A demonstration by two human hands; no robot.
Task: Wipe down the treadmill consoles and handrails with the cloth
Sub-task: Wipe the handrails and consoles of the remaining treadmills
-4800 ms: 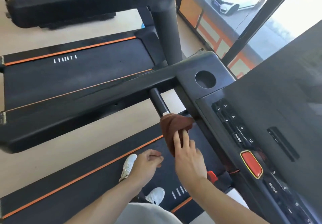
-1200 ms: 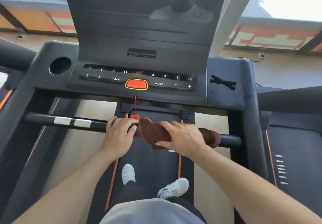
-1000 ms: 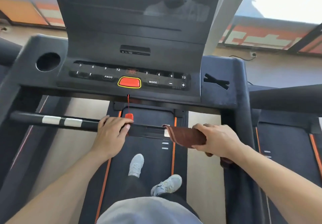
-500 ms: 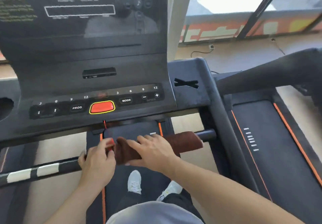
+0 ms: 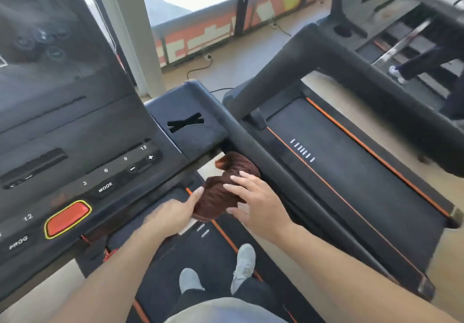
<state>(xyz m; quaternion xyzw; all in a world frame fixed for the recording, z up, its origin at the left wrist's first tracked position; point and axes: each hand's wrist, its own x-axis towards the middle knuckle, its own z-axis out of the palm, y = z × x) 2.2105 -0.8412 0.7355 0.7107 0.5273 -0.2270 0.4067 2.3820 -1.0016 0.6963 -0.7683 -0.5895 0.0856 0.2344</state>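
Observation:
A brown cloth (image 5: 223,187) is wrapped around the right end of the crossbar, just below the black console (image 5: 105,147) and against the right handrail (image 5: 283,179). My right hand (image 5: 256,202) lies over the cloth with fingers spread, pressing it on the bar. My left hand (image 5: 173,214) grips the bar and the cloth's left edge with its fingertips. The bar itself is hidden under the cloth and hands. The console shows a red stop button (image 5: 67,218) and number keys.
A neighbouring treadmill (image 5: 351,172) with its thick handrail (image 5: 364,76) stands to the right. Another person's legs (image 5: 426,64) are on a machine at the far right. A pillar (image 5: 140,34) and window run behind. My shoes (image 5: 243,265) stand on the belt.
Both hands and the cloth have slid right along the crossbar to its right end by the side handrail. The view has turned to the right.

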